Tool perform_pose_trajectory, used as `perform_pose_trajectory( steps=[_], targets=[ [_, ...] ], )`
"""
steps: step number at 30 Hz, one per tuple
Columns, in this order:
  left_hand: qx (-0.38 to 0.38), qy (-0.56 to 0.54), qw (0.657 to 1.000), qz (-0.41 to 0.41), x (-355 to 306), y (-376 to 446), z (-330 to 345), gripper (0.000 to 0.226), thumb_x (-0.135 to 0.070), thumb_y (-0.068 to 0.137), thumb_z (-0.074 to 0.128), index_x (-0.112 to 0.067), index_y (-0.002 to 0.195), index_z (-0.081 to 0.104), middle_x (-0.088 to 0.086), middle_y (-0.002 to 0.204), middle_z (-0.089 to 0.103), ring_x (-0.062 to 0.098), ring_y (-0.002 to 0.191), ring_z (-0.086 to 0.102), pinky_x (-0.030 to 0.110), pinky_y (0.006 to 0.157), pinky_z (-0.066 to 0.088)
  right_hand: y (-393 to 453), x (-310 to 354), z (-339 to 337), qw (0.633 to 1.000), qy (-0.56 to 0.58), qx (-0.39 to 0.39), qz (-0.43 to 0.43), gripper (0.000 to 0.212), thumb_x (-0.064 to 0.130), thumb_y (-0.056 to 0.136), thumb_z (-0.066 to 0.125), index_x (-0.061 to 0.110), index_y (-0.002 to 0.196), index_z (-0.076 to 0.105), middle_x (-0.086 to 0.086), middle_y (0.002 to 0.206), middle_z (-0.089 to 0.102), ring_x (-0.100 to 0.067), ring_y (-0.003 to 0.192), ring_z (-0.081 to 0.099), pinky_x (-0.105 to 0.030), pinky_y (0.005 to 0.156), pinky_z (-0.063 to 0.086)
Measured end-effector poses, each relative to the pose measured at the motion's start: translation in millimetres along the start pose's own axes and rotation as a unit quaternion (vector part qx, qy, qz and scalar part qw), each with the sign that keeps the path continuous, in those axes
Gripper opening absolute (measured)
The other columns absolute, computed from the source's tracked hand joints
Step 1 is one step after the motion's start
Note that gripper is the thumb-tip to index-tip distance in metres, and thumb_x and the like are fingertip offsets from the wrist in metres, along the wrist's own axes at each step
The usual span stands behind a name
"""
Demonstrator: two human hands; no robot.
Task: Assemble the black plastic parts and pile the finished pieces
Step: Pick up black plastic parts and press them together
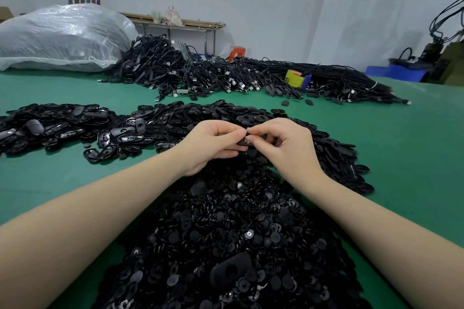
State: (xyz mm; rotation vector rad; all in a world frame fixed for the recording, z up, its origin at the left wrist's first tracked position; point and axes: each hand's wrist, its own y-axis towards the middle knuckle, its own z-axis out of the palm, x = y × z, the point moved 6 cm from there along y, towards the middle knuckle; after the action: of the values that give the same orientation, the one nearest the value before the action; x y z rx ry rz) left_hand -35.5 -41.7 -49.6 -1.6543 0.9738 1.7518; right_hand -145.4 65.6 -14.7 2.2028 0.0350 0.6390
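My left hand (213,144) and my right hand (283,148) meet above the table's middle, both pinching one black oval plastic shell (244,142), mostly hidden by my fingers. My right thumb and forefinger press on its top. Below my forearms lies a heap of small round black discs (226,233), with one oval shell (229,271) resting on it. Behind my hands spreads a pile of oval shells (226,113). A second pile of oval pieces (57,125) lies at the left.
The table has a green cover (406,153). Across the back lies a mass of black cables with plugs (226,75), a yellow tape roll (295,78) among them. A large plastic sack (60,37) sits back left; blue bins (396,71) stand at right.
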Motion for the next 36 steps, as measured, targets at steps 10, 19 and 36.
perform_pose_trajectory(
  steps=[10,19,36],
  targets=[
    [0.008,-0.003,1.0,-0.019,3.2,2.2,-2.0,0.013,-0.026,0.091,0.064,-0.024,0.092,0.076,-0.001,0.096,0.078,0.011,0.088,0.074,0.016,0.068,0.055,-0.1,3.7,-1.3,0.998,-0.037,0.003,-0.042,0.013,0.023,0.086,0.075,0.019,0.098,0.079,0.007,0.088,0.068,-0.012,0.086,0.062,-0.038,0.074,0.054],
    [0.005,-0.041,0.999,-0.023,4.8,4.3,-5.2,0.019,-0.015,0.083,0.072,-0.022,0.101,0.074,0.002,0.093,0.078,0.01,0.084,0.074,0.015,0.064,0.055,-2.1,0.9,1.7,0.997,-0.068,0.03,-0.036,0.012,0.025,0.087,0.073,0.02,0.096,0.079,0.006,0.092,0.07,-0.014,0.091,0.063,-0.04,0.078,0.053],
    [-0.013,-0.076,0.996,-0.049,2.9,2.0,-7.4,0.014,-0.004,0.087,0.069,-0.012,0.098,0.074,0.006,0.089,0.077,0.011,0.082,0.075,0.015,0.06,0.056,-2.4,2.0,3.2,0.999,-0.023,0.014,-0.023,0.009,0.02,0.085,0.075,0.021,0.093,0.08,0.007,0.091,0.069,-0.011,0.089,0.062,-0.039,0.075,0.053]
  ],
)
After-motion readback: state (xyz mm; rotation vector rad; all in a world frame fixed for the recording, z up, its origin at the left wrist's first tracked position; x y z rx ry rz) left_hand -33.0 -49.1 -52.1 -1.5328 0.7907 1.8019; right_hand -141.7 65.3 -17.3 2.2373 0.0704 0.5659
